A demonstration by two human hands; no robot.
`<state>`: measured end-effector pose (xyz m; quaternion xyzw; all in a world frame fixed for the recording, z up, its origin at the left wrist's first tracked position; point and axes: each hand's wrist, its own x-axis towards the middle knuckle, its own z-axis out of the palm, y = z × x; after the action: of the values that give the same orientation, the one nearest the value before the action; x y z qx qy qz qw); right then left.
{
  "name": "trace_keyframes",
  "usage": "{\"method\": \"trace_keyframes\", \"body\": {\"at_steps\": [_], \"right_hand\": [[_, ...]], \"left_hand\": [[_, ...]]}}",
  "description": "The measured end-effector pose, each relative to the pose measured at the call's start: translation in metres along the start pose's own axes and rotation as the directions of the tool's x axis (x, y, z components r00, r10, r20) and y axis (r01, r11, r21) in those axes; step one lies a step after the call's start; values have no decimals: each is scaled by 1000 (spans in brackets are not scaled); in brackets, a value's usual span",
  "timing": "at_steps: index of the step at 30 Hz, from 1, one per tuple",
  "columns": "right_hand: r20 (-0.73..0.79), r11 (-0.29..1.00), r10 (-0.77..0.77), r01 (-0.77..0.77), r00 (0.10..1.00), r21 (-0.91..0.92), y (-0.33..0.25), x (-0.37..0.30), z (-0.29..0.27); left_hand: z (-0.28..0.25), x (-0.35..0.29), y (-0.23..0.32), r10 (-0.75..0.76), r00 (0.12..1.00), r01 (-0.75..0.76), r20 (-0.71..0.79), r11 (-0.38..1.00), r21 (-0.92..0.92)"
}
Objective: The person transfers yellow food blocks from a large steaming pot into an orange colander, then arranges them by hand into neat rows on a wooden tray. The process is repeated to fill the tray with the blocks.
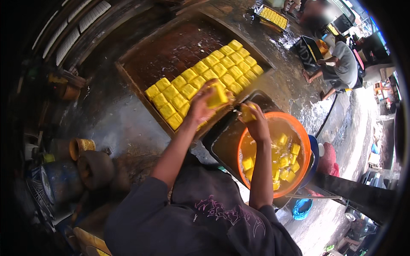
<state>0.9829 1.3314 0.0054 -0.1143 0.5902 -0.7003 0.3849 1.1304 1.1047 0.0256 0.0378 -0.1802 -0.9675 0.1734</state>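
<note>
My left hand [200, 106] is closed around a yellow tofu block [218, 95], held above the near edge of a shallow wooden tray [168, 53]. Rows of similar yellow tofu blocks [210, 62] lie close together along the tray's near side. Just to the right, my right hand [259, 127] grips another tofu block [247, 113] between its fingers, over the left rim of an orange tub [306, 143]. Inside the tub, several tofu blocks [284, 162] float in cloudy yellow liquid. Both hands are slightly blurred.
Beneath the tub's left side is a dark container [223, 138]. A blue bag [302, 209] lies right of my right forearm. At the upper right a person [345, 62] sits by a black crate [305, 49]; farther back is a filled tray [273, 18]. Buckets [81, 147] stand at left.
</note>
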Motion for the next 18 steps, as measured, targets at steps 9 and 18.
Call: {"method": "trace_keyframes", "body": {"at_steps": [9, 18], "right_hand": [[536, 114, 402, 541, 742, -833, -8, 286, 344], [288, 842, 132, 46, 949, -538, -41, 275, 291]], "left_hand": [[-116, 16, 262, 382, 779, -56, -497, 832, 551], [-132, 51, 251, 192, 981, 8, 7, -75, 997]]}}
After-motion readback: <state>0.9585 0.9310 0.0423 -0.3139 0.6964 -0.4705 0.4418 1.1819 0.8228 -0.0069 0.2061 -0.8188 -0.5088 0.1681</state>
